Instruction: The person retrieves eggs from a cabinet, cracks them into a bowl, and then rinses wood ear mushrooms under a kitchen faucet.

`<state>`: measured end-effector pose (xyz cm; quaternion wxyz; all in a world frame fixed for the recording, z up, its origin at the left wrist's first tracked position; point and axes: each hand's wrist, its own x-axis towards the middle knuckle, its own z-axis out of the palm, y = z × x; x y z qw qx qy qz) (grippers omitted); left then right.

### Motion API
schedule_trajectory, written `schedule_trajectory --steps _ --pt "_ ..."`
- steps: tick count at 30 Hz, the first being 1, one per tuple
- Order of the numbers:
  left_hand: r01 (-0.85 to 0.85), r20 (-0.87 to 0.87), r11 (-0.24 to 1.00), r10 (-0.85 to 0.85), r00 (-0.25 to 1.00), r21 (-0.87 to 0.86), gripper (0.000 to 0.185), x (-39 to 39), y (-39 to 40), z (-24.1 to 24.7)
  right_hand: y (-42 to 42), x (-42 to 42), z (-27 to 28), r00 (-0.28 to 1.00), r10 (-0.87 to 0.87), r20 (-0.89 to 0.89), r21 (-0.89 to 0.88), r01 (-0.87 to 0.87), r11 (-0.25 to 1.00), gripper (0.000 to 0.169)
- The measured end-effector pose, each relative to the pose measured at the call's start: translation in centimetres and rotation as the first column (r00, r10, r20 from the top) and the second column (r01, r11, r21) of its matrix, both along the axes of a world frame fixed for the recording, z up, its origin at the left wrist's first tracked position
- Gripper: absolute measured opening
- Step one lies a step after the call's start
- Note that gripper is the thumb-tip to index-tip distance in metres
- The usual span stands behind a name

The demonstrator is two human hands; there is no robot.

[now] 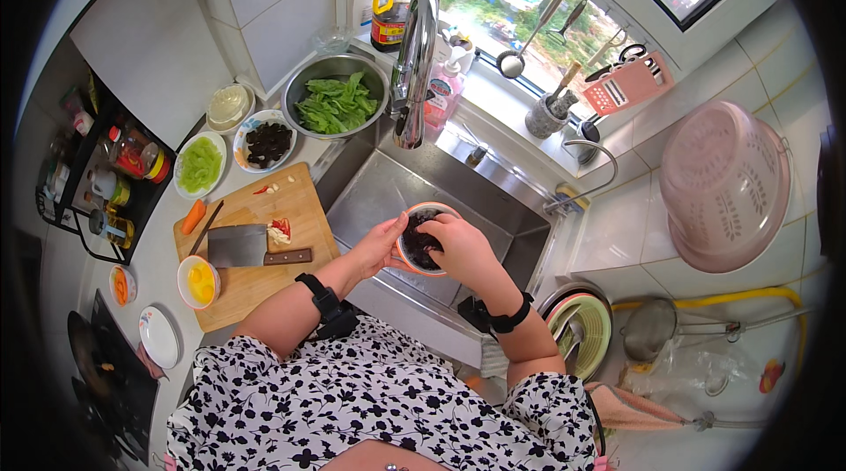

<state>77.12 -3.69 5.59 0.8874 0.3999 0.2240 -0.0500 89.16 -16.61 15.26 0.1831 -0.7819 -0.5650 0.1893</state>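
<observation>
Over the sink [357, 190], my left hand [382, 245] grips a small white bowl with an orange rim [433, 204], its thumb on the near-left edge. Inside the bowl is a dark, wet mass [416, 240] that looks like soaked food; its exact kind is unclear. My right hand [461, 249] reaches over the bowl from the right with its fingers dipped into the dark mass. The fingertips are partly hidden, so whether they pinch anything does not show. Above the sink's far edge rises a chrome faucet [416, 68].
Left of the sink, a cleaver [238, 246] lies on a wooden cutting board [244, 302], beside a bowl of eggs [200, 280]. Behind are a plate of black fungus [268, 140] and a steel basin [291, 104] of greens. Stacked dishes [598, 345] stand at right.
</observation>
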Motion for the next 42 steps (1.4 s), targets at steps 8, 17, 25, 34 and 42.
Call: schedule_trajectory --steps 8,17,25,34,42 --pt "-0.011 0.004 1.0 0.011 1.0 -0.004 0.066 0.2 0.1 -0.3 1.0 -0.7 -2.9 0.981 -0.097 0.17 -0.152 0.124 0.981 0.031" --pt "-0.013 -0.002 1.0 0.013 1.0 -0.009 0.066 0.0 0.2 -0.2 0.0 0.6 1.5 0.971 0.004 -0.241 0.147 0.032 0.989 0.031" --pt "-0.011 0.011 1.0 0.011 1.0 -0.014 0.065 0.3 0.6 0.1 0.1 0.8 3.1 0.973 0.145 -0.18 0.237 -0.1 0.966 0.034" --pt "-0.02 0.012 1.0 0.021 1.0 -0.022 0.065 0.1 0.5 0.0 0.8 -1.3 -0.2 0.989 0.005 0.145 -0.024 -0.001 1.0 0.038" --pt "-0.013 0.019 1.0 0.014 1.0 -0.028 0.057 0.2 0.1 -0.7 2.0 -1.4 -5.3 0.957 0.074 0.281 -0.211 -0.014 0.977 0.03"
